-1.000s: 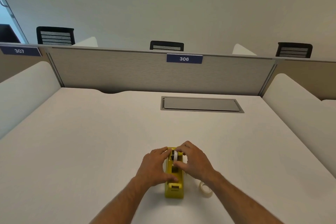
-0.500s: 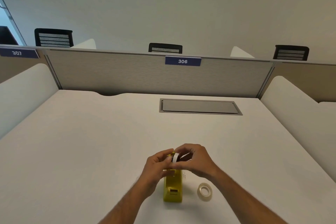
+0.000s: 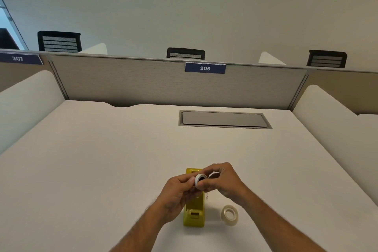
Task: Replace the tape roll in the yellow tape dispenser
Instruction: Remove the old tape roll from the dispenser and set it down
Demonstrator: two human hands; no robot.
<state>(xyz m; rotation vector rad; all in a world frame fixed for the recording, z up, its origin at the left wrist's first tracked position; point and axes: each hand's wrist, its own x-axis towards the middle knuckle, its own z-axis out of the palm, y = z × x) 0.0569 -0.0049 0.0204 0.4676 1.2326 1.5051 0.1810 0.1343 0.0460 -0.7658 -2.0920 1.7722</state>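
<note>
White roll (image 3: 199,180) pinched between both hands' grips.

two bare forearms and two bare hands show, nothing else of the person. the left hand (image 3: 177,194) and right hand (image 3: 222,181) wear no gloves, rings or watch. no sleeve reaches the wrists or the forearms behind them. fine hair lines the forearms' outer edges. short, unpainted nails.

A white desk (image 3: 102,159) faces a grey partition (image 3: 122,82) labelled 306. Black chairs (image 3: 59,41) stand beyond, against a plain wall (image 3: 184,6).
</note>
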